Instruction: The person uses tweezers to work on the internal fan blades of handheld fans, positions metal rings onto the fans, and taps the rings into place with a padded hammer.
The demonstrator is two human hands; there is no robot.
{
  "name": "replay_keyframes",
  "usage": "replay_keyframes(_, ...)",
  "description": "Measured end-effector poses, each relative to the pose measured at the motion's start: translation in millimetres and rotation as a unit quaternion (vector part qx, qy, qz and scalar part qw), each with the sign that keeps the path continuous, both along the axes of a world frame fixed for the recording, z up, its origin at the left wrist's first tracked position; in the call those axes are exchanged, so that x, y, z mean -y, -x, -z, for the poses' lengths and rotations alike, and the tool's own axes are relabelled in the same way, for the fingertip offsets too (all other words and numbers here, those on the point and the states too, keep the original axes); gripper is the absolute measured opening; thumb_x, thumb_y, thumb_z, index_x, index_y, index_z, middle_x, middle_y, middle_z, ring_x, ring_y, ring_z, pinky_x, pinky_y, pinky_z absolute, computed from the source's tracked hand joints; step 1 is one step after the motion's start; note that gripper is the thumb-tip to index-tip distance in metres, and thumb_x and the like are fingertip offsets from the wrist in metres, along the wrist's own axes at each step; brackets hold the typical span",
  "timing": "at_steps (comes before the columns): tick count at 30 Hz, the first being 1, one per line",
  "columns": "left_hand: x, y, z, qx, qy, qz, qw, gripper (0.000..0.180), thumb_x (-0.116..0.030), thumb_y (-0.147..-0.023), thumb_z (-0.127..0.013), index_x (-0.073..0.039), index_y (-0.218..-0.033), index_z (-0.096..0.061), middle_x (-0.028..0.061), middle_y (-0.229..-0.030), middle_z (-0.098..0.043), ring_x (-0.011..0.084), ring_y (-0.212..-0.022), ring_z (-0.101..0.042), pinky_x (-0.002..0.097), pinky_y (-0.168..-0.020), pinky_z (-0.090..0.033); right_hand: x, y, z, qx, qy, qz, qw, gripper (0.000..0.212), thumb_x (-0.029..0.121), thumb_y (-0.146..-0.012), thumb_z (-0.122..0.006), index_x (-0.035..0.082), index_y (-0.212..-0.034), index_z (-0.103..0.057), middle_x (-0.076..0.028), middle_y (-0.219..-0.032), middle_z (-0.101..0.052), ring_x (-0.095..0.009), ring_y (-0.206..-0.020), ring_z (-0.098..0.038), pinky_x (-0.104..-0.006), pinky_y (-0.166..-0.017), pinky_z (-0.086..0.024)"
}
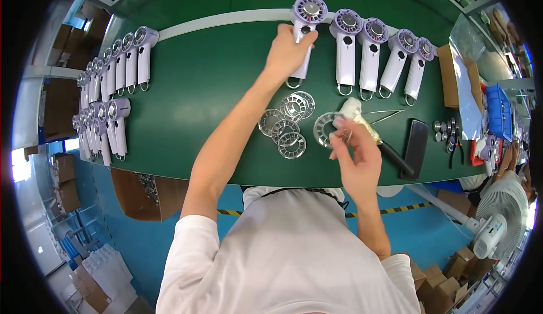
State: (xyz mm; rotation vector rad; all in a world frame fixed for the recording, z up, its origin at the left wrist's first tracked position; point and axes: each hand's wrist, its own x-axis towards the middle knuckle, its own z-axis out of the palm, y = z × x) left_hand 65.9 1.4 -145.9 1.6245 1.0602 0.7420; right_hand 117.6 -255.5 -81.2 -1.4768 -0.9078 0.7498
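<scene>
My left hand [287, 53] is wrapped around the white handle of a handheld fan [310, 11] with a lilac head, at the far middle of the green table. Nearer to me, my right hand [360, 158] pinches a clear ring with short spokes [323, 131], raised in front of a hammer-like tool [352, 109] with a wrapped pale head and black handle. Between my arms lies a loose cluster of similar clear rings [291, 146], some overlapping. To the right of the held fan, several more lilac-and-white fans [345, 59] lie in a row, handles toward me.
Two groups of fans [116, 110] lie at the left end of the table [181, 88]. Right of the hammer are tweezers [389, 115], a black block [416, 147], pliers [456, 150] and a blue bin [499, 112]. A large fan [500, 218] stands beyond the right edge.
</scene>
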Motion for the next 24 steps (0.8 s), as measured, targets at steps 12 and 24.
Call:
replay_keyframes(12,102,113,-86,0.057,0.187,0.034,0.98,0.046,-0.017,-0.089,-0.072,0.002,-0.118,-0.041,0.0106,-0.088,-0.068,0.0132,-0.073,-0.067,0.0285,-0.062,-0.054,-43,-13,-35,-0.096,-0.042,0.042,0.994,0.018,0.002,-0.095,-0.064,-0.006,-0.111,-0.061,-0.012,-0.091,-0.072,-0.016,-0.085,-0.07,-0.0226,-0.072,-0.051)
replay_keyframes(24,141,112,-96,0.052,0.233,0.072,0.968,0.045,-0.024,-0.092,-0.072,-0.001,-0.117,-0.043,0.0073,-0.086,-0.065,0.0103,-0.065,-0.061,0.0262,-0.056,-0.049,-77,17,-33,-0.047,-0.189,0.039,0.98,0.016,-0.004,-0.09,-0.068,-0.003,-0.102,-0.057,-0.015,-0.101,-0.068,-0.017,-0.093,-0.065,-0.027,-0.083,-0.052)
